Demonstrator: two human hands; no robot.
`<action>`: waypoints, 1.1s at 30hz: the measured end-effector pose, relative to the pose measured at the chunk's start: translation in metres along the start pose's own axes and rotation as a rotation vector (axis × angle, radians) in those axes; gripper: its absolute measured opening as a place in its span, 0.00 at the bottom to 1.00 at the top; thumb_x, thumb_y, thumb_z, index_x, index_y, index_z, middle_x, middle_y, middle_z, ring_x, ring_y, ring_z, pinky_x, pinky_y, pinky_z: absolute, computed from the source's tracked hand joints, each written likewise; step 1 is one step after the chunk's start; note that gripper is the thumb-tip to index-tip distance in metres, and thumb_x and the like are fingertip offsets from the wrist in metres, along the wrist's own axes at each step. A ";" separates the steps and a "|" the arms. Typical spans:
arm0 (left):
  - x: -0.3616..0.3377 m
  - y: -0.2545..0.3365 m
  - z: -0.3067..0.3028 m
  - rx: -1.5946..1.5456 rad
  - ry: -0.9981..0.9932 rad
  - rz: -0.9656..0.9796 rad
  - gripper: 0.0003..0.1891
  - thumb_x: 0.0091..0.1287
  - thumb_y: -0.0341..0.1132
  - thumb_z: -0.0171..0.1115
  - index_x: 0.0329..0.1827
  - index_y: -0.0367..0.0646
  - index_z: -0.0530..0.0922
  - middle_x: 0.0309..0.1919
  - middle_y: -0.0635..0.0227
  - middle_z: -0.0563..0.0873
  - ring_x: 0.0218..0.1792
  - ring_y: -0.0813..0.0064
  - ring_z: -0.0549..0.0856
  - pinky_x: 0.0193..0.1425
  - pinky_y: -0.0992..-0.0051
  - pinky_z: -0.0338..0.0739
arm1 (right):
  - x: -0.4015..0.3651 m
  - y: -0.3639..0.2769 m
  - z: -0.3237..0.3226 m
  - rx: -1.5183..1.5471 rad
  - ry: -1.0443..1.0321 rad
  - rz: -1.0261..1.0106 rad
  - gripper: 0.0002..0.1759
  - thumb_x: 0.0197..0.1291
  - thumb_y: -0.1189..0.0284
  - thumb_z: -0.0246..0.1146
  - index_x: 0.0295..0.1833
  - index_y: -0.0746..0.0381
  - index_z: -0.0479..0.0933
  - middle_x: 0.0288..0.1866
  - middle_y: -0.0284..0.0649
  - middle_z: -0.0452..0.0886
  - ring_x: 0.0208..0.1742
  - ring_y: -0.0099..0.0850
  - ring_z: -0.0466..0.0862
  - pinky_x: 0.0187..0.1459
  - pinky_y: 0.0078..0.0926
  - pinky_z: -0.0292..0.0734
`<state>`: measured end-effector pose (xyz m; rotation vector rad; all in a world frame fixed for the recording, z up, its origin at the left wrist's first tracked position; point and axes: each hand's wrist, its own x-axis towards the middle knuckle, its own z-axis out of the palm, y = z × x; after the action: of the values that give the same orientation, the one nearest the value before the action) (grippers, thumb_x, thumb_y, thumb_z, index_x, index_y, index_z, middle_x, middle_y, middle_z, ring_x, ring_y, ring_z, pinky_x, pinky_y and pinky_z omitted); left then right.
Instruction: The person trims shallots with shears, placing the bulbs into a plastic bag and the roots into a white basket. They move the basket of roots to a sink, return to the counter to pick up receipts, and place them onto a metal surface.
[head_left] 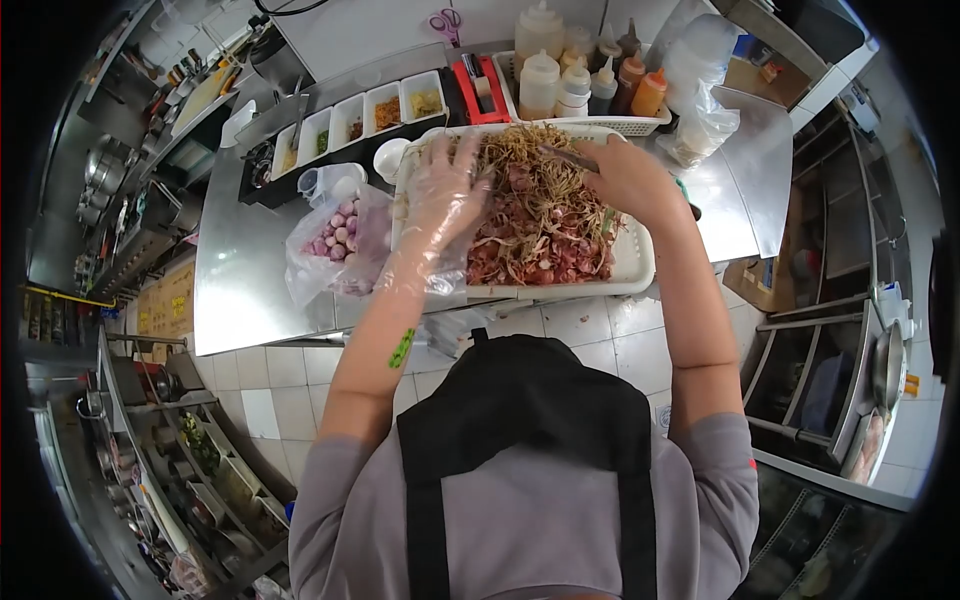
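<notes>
A white plastic tray (640,262) on the steel table holds a heap of reddish-purple onion or shallot skins (545,255), with dry stringy roots (540,150) piled at the far side. My left hand (447,195), in a clear plastic glove, is over the tray's left part with its fingers apart; nothing shows in it. My bare right hand (628,178) grips a small knife (568,156), whose blade points left over the roots. Its handle is hidden in my fingers. Left of the tray, a clear plastic bag (305,262) holds peeled shallots (340,232).
Behind the tray stand a black rack of white containers (348,118) with chopped ingredients, a red holder (480,90) and a white basket (625,125) of squeeze bottles. A white cup (390,158) sits by the tray's left corner. A plastic bag (705,125) hangs at the right.
</notes>
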<state>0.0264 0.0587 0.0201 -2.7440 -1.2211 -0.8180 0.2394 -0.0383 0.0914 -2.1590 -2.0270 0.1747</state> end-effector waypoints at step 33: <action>0.022 -0.030 -0.011 -1.664 -0.107 -0.160 0.32 0.53 0.35 0.72 0.61 0.44 0.68 0.48 0.64 0.82 0.44 0.75 0.82 0.47 0.74 0.79 | 0.053 -0.062 -0.061 0.781 0.274 -0.099 0.16 0.49 0.68 0.67 0.43 0.65 0.78 0.24 0.36 0.77 0.19 0.24 0.72 0.22 0.23 0.64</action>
<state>0.0123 0.0920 0.0344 -3.6880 -0.8301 -2.6767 0.1947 0.0154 0.1661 -1.4969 -1.5425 0.5228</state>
